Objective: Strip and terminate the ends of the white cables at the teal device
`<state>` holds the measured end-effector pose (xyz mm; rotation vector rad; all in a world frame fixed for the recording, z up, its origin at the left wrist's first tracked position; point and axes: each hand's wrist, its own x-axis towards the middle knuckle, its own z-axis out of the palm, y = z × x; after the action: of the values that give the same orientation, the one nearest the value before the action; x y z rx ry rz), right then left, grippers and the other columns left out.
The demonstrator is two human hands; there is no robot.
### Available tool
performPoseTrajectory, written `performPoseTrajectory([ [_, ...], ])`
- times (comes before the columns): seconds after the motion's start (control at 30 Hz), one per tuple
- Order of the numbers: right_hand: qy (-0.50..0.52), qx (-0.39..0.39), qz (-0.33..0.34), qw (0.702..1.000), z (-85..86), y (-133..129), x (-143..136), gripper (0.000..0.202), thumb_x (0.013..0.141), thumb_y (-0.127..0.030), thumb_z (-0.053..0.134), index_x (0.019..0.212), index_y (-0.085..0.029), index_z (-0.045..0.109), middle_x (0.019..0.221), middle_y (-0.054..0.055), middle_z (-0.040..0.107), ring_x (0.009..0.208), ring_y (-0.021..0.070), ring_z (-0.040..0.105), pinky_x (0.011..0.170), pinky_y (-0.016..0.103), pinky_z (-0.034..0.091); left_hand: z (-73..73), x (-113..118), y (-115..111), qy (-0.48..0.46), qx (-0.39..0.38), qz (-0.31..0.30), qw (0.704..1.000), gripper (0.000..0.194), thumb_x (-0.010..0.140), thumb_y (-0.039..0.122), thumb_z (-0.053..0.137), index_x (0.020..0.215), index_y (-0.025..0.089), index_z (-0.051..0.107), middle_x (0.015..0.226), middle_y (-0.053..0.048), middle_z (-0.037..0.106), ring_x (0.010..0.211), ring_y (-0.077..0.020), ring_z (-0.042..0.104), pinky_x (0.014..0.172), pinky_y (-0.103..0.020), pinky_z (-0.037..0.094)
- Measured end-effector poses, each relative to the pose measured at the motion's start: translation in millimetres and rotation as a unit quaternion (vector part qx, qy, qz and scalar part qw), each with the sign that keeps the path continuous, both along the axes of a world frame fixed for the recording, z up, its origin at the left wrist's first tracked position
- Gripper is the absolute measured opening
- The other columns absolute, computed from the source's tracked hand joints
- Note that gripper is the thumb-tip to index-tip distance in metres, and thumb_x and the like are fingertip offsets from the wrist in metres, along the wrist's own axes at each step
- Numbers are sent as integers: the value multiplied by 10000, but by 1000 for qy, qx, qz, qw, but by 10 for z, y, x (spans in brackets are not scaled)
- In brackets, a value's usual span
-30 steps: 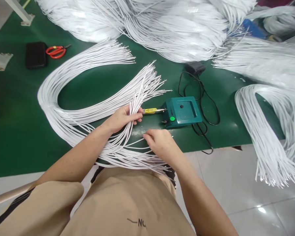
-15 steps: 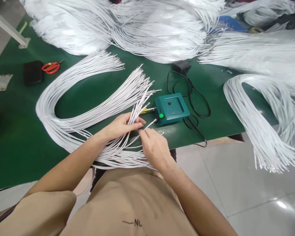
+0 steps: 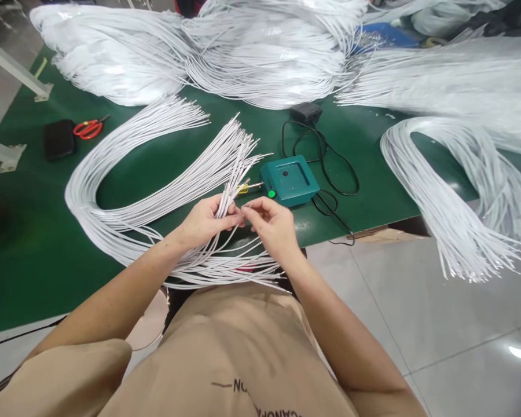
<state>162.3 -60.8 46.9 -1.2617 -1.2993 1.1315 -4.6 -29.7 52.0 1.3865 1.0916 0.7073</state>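
My left hand [image 3: 212, 222] is closed around a small bunch of white cables [image 3: 233, 186] whose ends point up and away. Close beside it, my right hand [image 3: 272, 225] pinches at the end of one cable, its fingertips nearly meeting the left thumb. Just beyond my hands is a teal box [image 3: 290, 180] with a green button and a metal probe on its left side. More white cables [image 3: 87, 191] curve in a large loop to the left, and loose ones pass below my hands at the table edge.
Large piles of white cables [image 3: 269, 55] cover the back. Another bundle [image 3: 434, 191] hangs over the right edge. Red-handled scissors [image 3: 88, 128] and a black case [image 3: 59, 139] lie at left. A black adapter [image 3: 306, 112] with its cord is behind the box.
My right hand has drawn back from the box's front socket and come up beside my left hand. The cable end that was at the socket is away from it. The view has shifted slightly.
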Motion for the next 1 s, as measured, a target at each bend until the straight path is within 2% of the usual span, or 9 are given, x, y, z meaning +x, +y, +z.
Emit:
performPoseTrajectory([
  [0.07, 38, -10, 9, 999, 39, 108, 50, 190, 768, -353, 684, 726, -169, 657, 655, -22, 640, 529, 78, 527, 533, 212, 424, 40, 10, -9, -15, -7, -2, 1000, 310, 717, 349, 744, 750, 157, 504, 715, -8, 635, 681, -138, 624, 616, -248, 461],
  [0.13, 67, -9, -10, 998, 87, 179, 100, 201, 752, -354, 701, 695, -166, 656, 633, -26, 622, 492, 62, 494, 515, 208, 416, 76, 9, -9, -23, -9, 4, 1000, 316, 712, 336, 748, 732, 158, 487, 742, -19, 650, 689, -145, 639, 604, -250, 463],
  [0.27, 120, -29, -60, 991, 164, 194, 144, 295, 778, -467, 658, 751, -174, 646, 660, -23, 618, 476, 54, 486, 500, 205, 451, 78, -13, 5, -28, -6, 12, 1000, 318, 709, 320, 749, 721, 158, 477, 778, -25, 660, 708, -148, 651, 594, -243, 464],
  [0.37, 86, -78, 9, 993, 182, 154, 102, 322, 694, -436, 745, 856, -170, 659, 637, -33, 611, 491, 73, 519, 462, 202, 454, 38, -22, 16, -40, 1, 4, 999, 311, 710, 329, 753, 742, 155, 497, 748, -13, 648, 698, -142, 647, 599, -240, 465],
  [0.47, 91, -88, 60, 990, 166, 143, 37, 275, 656, -362, 779, 795, -153, 669, 651, -16, 636, 549, 97, 582, 490, 208, 474, 11, -28, 21, -49, 6, -7, 999, 302, 717, 323, 750, 742, 156, 499, 690, 4, 621, 674, -131, 631, 606, -237, 463],
  [0.63, 169, -93, 30, 981, 99, 179, -33, 211, 669, -344, 773, 747, -162, 700, 656, -19, 655, 536, 76, 565, 548, 218, 493, 0, -64, 37, -53, 19, -14, 998, 285, 736, 334, 732, 746, 157, 509, 712, -9, 625, 687, -134, 623, 623, -244, 461],
  [0.77, 233, -110, -20, 966, 57, 195, -92, 191, 653, -332, 779, 730, -174, 704, 631, -37, 637, 523, 61, 516, 554, 215, 486, 25, -98, 77, -16, 15, -28, 999, 253, 749, 344, 708, 772, 150, 546, 754, -19, 643, 709, -131, 610, 671, -250, 456],
  [1.0, 225, -124, -23, 966, 25, 218, -170, 205, 648, -352, 752, 728, -173, 692, 673, -29, 657, 560, 68, 513, 572, 210, 468, 31, -98, 162, 93, 6, 9, 996, 283, 712, 352, 735, 757, 166, 526, 764, 34, 620, 746, -127, 576, 764, -263, 453],
])
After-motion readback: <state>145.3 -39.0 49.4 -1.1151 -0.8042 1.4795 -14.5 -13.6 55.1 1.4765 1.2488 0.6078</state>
